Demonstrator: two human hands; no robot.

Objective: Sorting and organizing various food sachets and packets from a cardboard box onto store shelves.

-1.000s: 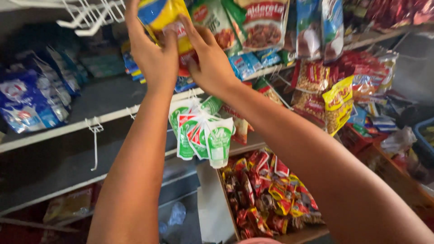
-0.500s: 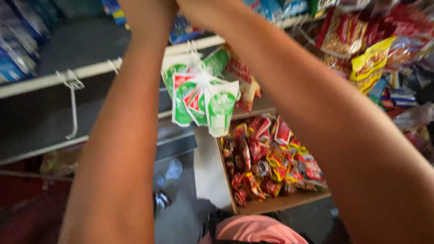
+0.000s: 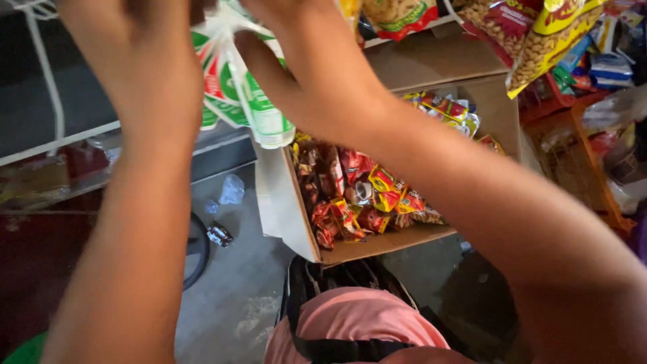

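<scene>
Since half a second ago: view dropped lower, arms closer and filling the frame, cardboard box [image 3: 350, 253] of red and yellow snack packets [image 3: 367, 199] shifted to centre. Open grey floor [image 3: 229, 296] left of box, shelf edge [image 3: 60, 138] above it. Left hand [image 3: 145, 74] and right hand [image 3: 317, 67] raised at top edge, fingers curled around bunch of green-and-white sachets [image 3: 253, 101] hanging between them; exact pinch cannot be told. Yellow peanut bags [image 3: 546, 47] upper right.
</scene>
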